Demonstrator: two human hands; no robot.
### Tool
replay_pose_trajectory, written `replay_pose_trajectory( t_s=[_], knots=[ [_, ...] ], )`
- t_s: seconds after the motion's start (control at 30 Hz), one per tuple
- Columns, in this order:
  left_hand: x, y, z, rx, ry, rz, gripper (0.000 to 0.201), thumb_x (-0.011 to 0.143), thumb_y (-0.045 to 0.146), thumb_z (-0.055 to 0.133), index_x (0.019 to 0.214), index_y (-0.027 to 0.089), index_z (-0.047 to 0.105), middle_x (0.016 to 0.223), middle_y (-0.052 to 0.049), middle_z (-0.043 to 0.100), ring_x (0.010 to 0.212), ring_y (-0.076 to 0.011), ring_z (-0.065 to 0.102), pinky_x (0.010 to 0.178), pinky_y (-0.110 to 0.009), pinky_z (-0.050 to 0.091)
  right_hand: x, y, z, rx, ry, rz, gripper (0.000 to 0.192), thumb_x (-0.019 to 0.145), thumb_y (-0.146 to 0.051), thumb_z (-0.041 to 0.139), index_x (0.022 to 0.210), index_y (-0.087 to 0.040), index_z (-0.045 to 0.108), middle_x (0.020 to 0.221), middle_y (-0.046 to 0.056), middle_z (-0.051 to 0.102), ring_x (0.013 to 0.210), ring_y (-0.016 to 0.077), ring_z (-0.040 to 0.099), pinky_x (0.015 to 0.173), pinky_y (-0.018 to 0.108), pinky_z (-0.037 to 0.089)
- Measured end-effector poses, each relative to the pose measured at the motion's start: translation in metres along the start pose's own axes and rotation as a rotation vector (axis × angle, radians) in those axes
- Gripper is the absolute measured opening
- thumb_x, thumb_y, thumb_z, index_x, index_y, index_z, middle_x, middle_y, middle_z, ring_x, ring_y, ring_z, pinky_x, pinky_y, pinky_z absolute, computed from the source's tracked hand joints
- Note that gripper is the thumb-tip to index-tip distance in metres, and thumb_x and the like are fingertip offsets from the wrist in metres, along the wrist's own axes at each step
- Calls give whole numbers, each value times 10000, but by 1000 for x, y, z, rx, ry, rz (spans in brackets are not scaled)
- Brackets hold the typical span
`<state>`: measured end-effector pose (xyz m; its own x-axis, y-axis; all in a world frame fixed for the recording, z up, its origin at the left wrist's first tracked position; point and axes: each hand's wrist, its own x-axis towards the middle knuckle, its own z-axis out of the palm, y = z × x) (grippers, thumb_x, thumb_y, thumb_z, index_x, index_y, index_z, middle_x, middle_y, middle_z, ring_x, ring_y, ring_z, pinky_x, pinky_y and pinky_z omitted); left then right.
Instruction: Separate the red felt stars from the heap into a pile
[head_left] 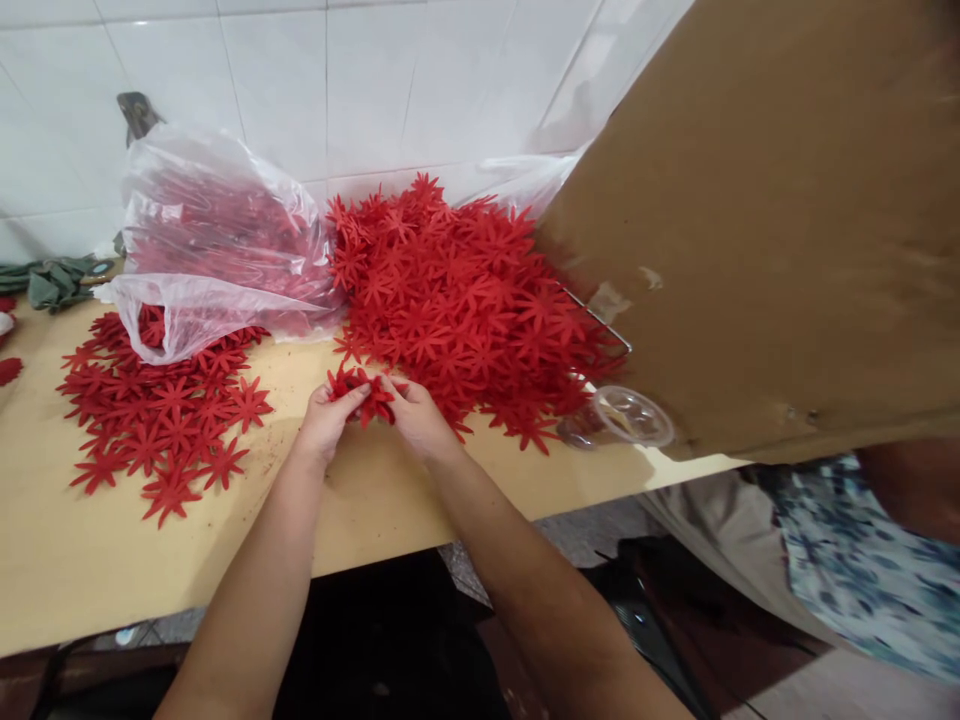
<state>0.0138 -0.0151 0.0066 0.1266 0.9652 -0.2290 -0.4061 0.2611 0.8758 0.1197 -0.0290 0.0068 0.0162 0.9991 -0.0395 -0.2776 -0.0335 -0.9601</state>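
My left hand (324, 418) and my right hand (417, 415) meet over the wooden table (67, 560), both gripping a small bunch of red cut-out flowers (363, 389) between their fingertips. Just behind my hands rises a big heap of the same red flowers (465, 300). To the left, a flat spread of red flowers (157, 420) lies on the table, apart from my hands.
A clear plastic bag (210, 250) with red flowers lies at the back left against the white tiled wall. A large brown cardboard sheet (765, 220) stands at the right. A clear plastic cup (626, 415) lies by it. Another person in patterned clothing (862, 560) is at the lower right.
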Motion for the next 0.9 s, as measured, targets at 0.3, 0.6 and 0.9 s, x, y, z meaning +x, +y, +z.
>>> replay_pose_trajectory(
  t_s=[0.3, 0.6, 0.9],
  knots=[
    [4, 13, -10, -345, 98, -36, 187, 589, 205, 670, 548, 143, 498, 398, 79, 412, 372, -15, 374, 432, -158, 320, -6, -1, -11, -100, -32, -9, 394, 628, -541, 603, 523, -182, 481, 430, -68, 412, 414, 43, 340, 426, 211, 238],
    [-3, 11, -5, -215, -101, -148, 189, 547, 202, 695, 659, 116, 570, 479, 50, 506, 397, -25, 410, 423, -170, 322, -9, -10, -11, 123, 12, 144, 380, 543, -523, 675, 719, -207, 559, 559, -51, 570, 448, 82, 505, 428, 215, 377],
    [-5, 13, -7, -276, -156, -168, 275, 558, 203, 693, 808, 129, 605, 436, 82, 436, 379, -11, 358, 410, -150, 292, -5, -17, -13, 29, -42, 81, 317, 548, -394, 719, 738, -176, 589, 571, -51, 564, 441, 44, 452, 423, 191, 342]
  ],
)
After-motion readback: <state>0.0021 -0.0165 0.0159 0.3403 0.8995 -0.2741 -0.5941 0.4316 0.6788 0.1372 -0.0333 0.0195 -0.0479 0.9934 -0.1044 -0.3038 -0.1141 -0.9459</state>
